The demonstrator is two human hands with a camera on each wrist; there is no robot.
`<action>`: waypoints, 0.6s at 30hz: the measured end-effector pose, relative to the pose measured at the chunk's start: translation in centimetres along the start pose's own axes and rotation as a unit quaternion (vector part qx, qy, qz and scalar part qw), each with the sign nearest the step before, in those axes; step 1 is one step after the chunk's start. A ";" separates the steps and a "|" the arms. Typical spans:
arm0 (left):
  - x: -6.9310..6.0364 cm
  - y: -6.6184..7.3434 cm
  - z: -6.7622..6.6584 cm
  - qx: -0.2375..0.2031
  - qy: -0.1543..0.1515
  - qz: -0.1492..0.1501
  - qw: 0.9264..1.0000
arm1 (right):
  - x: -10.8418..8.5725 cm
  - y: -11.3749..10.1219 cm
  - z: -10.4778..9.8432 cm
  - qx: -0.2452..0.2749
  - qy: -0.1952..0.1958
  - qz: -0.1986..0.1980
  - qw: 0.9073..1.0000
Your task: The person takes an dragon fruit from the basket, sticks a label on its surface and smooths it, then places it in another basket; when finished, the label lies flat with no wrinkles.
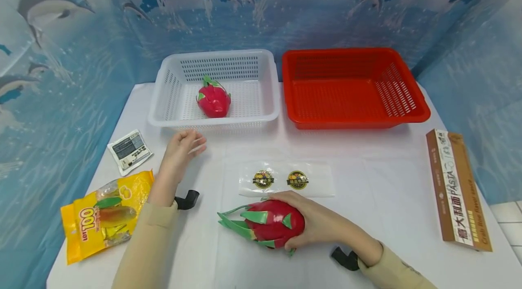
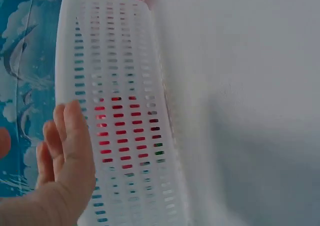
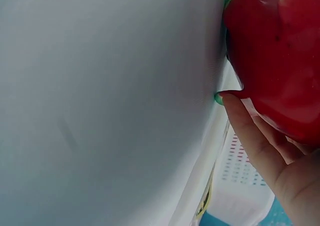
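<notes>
My right hand [image 1: 307,216] grips a large red dragon fruit [image 1: 281,221] with green leaf tips, near the front middle of the table. Its thumb and fingers lie round the fruit's right end, and the leafy end points left. In the right wrist view, the red skin of the dragon fruit [image 3: 280,61] fills the upper right, beside the fingers. My left hand [image 1: 181,151] holds nothing, its fingers loosely extended just in front of the white basket [image 1: 163,119]. A smaller dragon fruit [image 1: 215,101] sits inside that basket; in the left wrist view its red shows through the slots.
A red basket [image 1: 338,103] stands right of the white one. A clear plastic bag [image 1: 322,180] with two round labels lies mid-table. To the left are a yellow snack bag [image 1: 114,212] and a small white packet [image 1: 130,151]; at the right lies a long pasta box [image 1: 458,189].
</notes>
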State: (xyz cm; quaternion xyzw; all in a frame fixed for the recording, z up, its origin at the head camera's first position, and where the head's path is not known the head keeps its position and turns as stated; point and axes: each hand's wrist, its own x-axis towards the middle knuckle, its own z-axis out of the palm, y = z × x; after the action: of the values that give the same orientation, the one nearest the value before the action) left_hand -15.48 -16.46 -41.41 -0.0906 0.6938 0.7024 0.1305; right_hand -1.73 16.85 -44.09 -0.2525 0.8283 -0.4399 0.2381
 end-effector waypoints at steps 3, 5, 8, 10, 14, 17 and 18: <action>-2.4 -0.7 1.1 0.107 -0.082 0.063 0.989 | -0.1 -0.1 0.0 -0.008 0.000 0.025 1.000; -4.1 -1.4 2.0 0.165 -0.148 0.110 0.969 | -0.1 -0.1 0.0 -0.014 0.003 0.036 0.999; -6.8 -2.5 3.6 0.227 -0.232 0.165 0.931 | -0.1 -0.1 0.0 -0.008 0.006 0.044 0.999; -8.3 -3.2 4.6 0.264 -0.261 0.181 0.911 | -0.1 -0.1 0.0 -0.004 0.008 0.045 0.999; -10.2 -4.6 6.2 0.312 -0.275 0.179 0.892 | -0.1 0.1 0.1 -0.002 0.014 0.032 0.999; -10.7 -5.4 6.9 0.337 -0.273 0.180 0.883 | -0.1 0.2 0.2 -0.002 0.017 0.020 1.000; -10.7 -5.6 7.0 0.343 -0.270 0.181 0.881 | -0.1 0.3 0.2 -0.001 0.018 0.018 1.000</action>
State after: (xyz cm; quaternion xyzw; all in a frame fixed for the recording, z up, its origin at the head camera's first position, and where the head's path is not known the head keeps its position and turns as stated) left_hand -3.19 -10.07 -43.32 0.2806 0.8333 0.4295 0.2062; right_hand -1.55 16.91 -44.41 -0.2295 0.8373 -0.4391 0.2311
